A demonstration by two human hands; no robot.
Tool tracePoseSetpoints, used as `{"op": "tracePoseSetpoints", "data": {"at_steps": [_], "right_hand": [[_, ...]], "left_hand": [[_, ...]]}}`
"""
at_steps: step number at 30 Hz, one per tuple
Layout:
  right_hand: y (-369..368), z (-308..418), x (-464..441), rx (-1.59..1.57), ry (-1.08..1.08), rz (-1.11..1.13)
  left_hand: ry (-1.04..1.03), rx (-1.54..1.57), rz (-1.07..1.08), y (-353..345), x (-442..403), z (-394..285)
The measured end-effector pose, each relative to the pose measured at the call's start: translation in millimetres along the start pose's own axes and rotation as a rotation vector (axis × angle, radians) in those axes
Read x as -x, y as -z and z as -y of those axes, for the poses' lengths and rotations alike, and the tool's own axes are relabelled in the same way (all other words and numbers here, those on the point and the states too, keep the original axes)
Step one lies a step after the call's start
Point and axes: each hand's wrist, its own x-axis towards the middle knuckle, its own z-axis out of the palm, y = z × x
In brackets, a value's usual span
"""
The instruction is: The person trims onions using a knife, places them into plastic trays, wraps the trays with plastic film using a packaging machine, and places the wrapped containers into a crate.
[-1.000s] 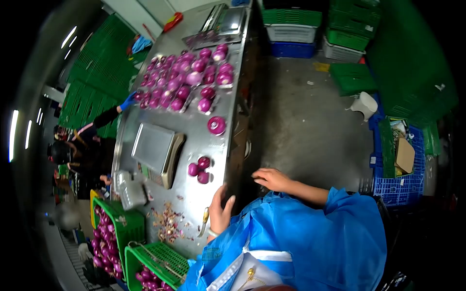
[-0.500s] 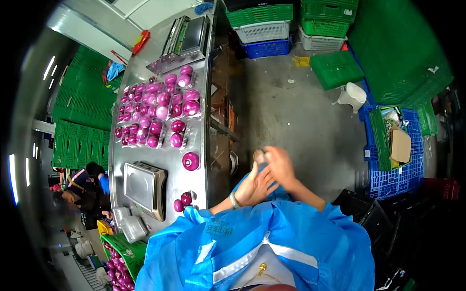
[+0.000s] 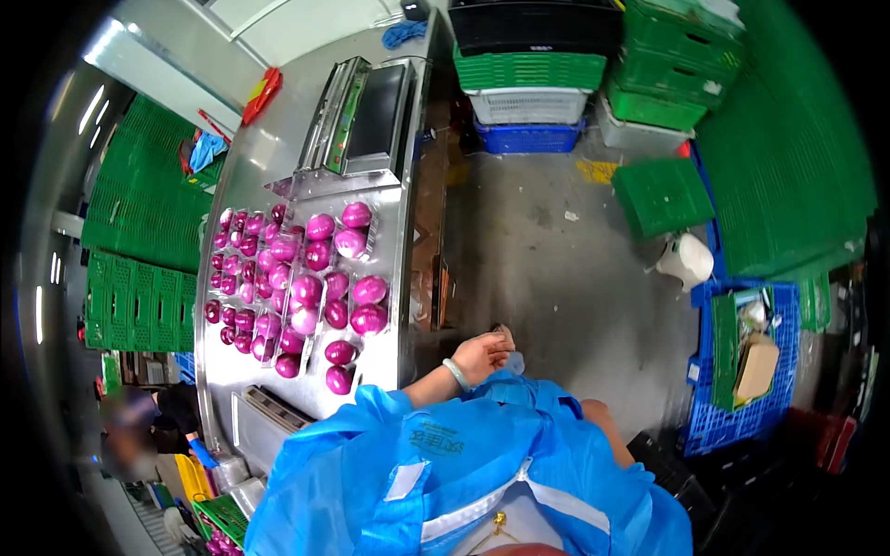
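My left hand (image 3: 482,360), with a pale bracelet at the wrist, is in front of my blue jacket, beyond the right edge of the steel table (image 3: 250,167). Its fingers are curled together; what they hold, if anything, is too small to make out. A small pale-blue shape touches the fingertips. Of my right arm only a bare part shows beside the jacket; the hand is hidden. Packs of red onions (image 3: 306,304) lie on the table to the left. The jacket partly covers a scale (image 3: 264,417).
A wrapping machine (image 3: 357,120) stands at the table's far end. Stacked crates (image 3: 528,107) are beyond the floor. A white stool (image 3: 686,261) and a blue pallet (image 3: 783,375) are at right. A co-worker (image 3: 171,412) is across the table at left.
The view has turned toward the machine. My hands were together half a second ago; now my right hand has dropped out of sight and my left fingers have curled.
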Motion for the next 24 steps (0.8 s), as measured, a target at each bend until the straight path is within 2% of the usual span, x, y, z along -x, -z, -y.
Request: {"op": "tracePoseSetpoints", "data": {"at_steps": [1, 3, 6, 9, 10, 12, 15, 18, 20, 22, 24], "right_hand": [[2, -6, -31, 0.122, 0.043, -0.044], [63, 16, -54, -0.063, 0.08, -0.336], [171, 69, -74, -0.265, 0.183, -0.543], [218, 95, -107, -0.497, 0.25, -0.517], [215, 94, -130, -0.486, 0.289, -0.473], [200, 79, -176, -0.447, 0.351, -0.372], [253, 79, -216, -0.482, 0.351, -0.29], [315, 68, -271, -0.301, 0.389, -0.34], [356, 52, -315, -0.091, 0.463, -0.321], [404, 52, -333, 0.072, 0.492, -0.24], [457, 38, -359, 0.206, 0.538, -0.071]], "left_hand": [[0.006, 0.003, -0.025, 5, -14, -19], [-0.005, -0.003, -0.123, 9, -37, -49], [-0.063, -0.02, -0.128, -2, -59, -93], [-0.096, -0.107, 0.017, -19, -80, -129], [-0.141, -0.162, 0.034, -21, -90, -136], [-0.127, -0.261, -0.034, -30, -108, -159], [-0.238, -0.288, -0.153, -12, -144, -189], [-0.352, -0.173, -0.339, 2, -170, -225], [-0.434, -0.172, -0.294, 57, -211, -239], [-0.439, -0.249, -0.52, 49, -212, -261], [-0.408, -0.245, -0.63, 42, -227, -276]]}}
